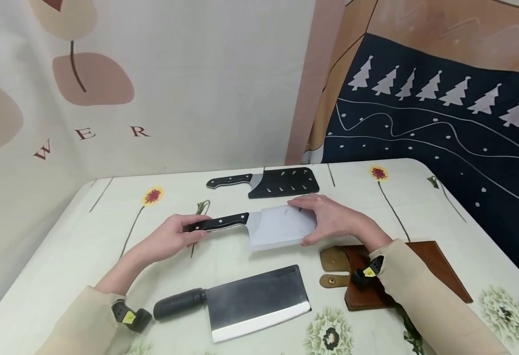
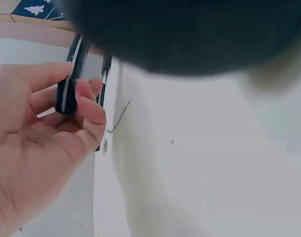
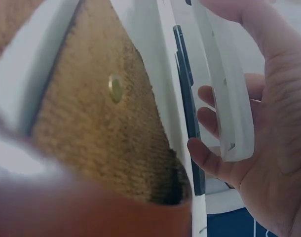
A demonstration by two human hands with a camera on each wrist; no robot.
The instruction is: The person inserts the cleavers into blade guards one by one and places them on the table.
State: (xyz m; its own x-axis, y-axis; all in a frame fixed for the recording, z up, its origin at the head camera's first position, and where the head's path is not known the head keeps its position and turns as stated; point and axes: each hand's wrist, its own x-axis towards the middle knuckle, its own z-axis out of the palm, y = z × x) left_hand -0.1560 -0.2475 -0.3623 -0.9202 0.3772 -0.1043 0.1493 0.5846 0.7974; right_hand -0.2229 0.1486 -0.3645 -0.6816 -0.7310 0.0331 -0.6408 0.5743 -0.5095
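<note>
My left hand point(image 1: 175, 236) pinches the butt of a black riveted knife handle point(image 1: 224, 222) between thumb and fingers; the left wrist view shows the end of this handle point(image 2: 66, 98) among the fingertips. The blade of this kitchen knife sits inside a milky white blade guard point(image 1: 281, 228), with a little steel showing near the handle. Around the guard's far end, my right hand point(image 1: 332, 217) holds it with thumb and fingers on opposite edges. In the right wrist view the closed edge of the white guard point(image 3: 232, 108) lies between thumb and curled fingers.
Behind lies another knife in a black blade guard point(image 1: 283, 182). A bare cleaver point(image 1: 257, 301) with a black handle is in front, edge toward me. Under my right forearm lies a brown leather sheath point(image 1: 432, 266) with a snap strap. A flowered cloth point(image 1: 108, 217) covers the table.
</note>
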